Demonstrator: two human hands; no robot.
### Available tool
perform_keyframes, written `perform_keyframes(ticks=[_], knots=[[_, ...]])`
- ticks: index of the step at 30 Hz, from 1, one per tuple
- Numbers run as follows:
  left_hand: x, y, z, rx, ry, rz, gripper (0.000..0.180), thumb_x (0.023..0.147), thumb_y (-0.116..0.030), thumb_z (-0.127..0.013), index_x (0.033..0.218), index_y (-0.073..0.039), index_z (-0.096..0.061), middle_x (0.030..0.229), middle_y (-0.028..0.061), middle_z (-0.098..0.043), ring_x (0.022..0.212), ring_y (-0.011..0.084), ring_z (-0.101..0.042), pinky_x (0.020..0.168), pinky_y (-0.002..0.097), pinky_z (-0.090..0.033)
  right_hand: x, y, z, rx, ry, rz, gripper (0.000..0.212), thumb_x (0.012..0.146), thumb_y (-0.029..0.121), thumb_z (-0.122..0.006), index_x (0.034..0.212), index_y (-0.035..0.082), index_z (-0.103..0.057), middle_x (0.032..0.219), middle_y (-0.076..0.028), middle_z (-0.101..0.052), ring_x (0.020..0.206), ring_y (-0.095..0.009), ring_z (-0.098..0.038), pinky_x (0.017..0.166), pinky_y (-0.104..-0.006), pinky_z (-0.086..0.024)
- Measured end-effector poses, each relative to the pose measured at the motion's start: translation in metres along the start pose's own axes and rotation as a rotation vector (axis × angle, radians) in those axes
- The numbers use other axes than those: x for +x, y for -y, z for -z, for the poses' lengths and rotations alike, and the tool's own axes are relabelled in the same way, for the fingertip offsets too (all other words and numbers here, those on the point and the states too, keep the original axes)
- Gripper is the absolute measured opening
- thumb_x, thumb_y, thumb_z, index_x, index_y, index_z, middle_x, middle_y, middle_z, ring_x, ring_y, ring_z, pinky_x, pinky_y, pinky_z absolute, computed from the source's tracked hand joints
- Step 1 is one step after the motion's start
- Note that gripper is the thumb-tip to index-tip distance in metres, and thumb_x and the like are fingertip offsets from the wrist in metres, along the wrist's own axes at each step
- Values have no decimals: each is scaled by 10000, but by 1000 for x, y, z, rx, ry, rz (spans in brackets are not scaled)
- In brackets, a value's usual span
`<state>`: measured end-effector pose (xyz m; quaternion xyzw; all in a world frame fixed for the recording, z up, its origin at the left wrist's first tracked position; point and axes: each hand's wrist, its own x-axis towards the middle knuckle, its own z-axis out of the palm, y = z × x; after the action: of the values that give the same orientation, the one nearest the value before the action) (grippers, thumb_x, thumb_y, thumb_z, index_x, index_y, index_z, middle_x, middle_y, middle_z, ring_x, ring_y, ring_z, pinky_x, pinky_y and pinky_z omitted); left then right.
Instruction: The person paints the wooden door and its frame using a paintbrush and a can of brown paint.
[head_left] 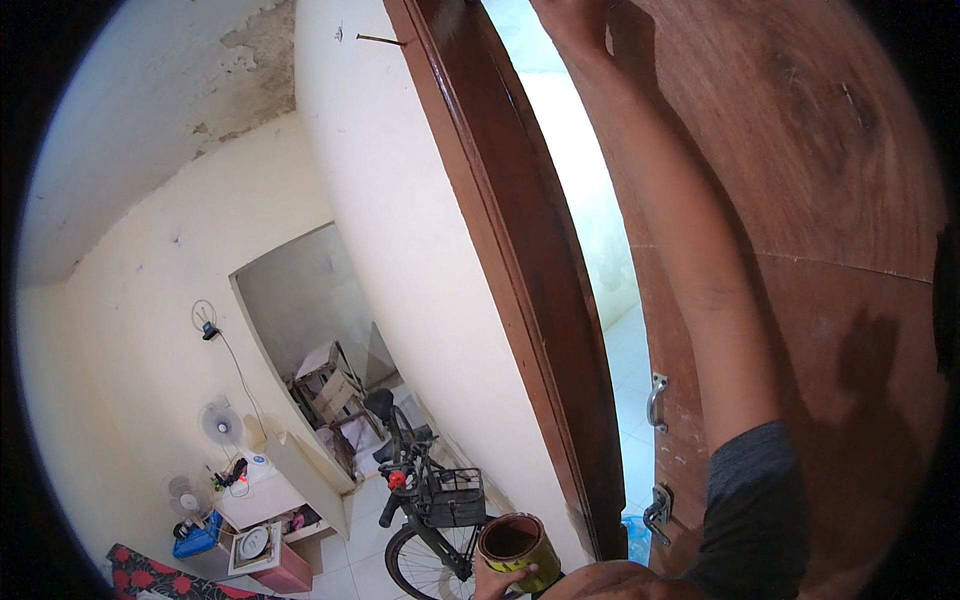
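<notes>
My left hand (492, 582) is closed around a can (540, 565) at the lower edge. The can has a yellow-green side and a brown-stained rim, its open top is tilted toward me, and its inside looks dark reddish brown. My right arm stretches up along a brown wooden door (820, 200). At the top edge, my right hand (578, 25) is beside the gap between the door and a dark brown door frame (535, 290). Its fingers are cut off by the picture's edge, so what they hold, if anything, is hidden. The frame's surface looks glossy in places.
Metal handles (657, 403) and a latch (657, 515) stick out from the door's edge. A nail (380, 40) juts from the white wall. A bicycle with a basket (455, 497) stands below. Farther left are fans (221, 425), a white cabinet (270, 490) and a pink box (280, 570).
</notes>
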<state>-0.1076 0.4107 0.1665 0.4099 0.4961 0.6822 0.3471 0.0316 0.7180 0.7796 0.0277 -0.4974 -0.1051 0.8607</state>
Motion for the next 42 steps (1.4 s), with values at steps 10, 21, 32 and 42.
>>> perform_keyframes(ticks=[10,21,32,42], knots=[[-4,5,-3,-4,-5,-20,904,491,-69,-925,1274,10,-481,1198,125,-609,1108,223,-595,1009,381,-457,11,-20,-25,62,-93,52,237,842,186,-710,781,-40,-676,659,-130,-675,578,-184,-633,546,-347,-477],[-3,9,4,-19,35,-45,919,490,-77,-925,1284,6,-471,1197,120,-609,1115,224,-592,1009,381,-457,16,0,-1,188,-84,13,240,836,97,-670,679,-55,-570,570,-75,-569,537,-120,-516,499,-333,-416],[-9,-2,-3,-22,-12,87,937,471,-87,-931,1272,-13,-449,1211,118,-587,1115,224,-583,988,377,-470,-40,5,63,55,58,-98,285,807,124,-652,600,-31,-533,512,-58,-526,491,-122,-473,464,-354,-379],[-8,0,-7,42,45,-18,909,496,-88,-927,1272,-9,-458,1200,115,-591,1115,217,-580,987,374,-468,-22,0,32,65,31,-69,324,849,174,-671,645,-57,-572,527,-103,-557,487,-137,-496,468,-369,-383]])
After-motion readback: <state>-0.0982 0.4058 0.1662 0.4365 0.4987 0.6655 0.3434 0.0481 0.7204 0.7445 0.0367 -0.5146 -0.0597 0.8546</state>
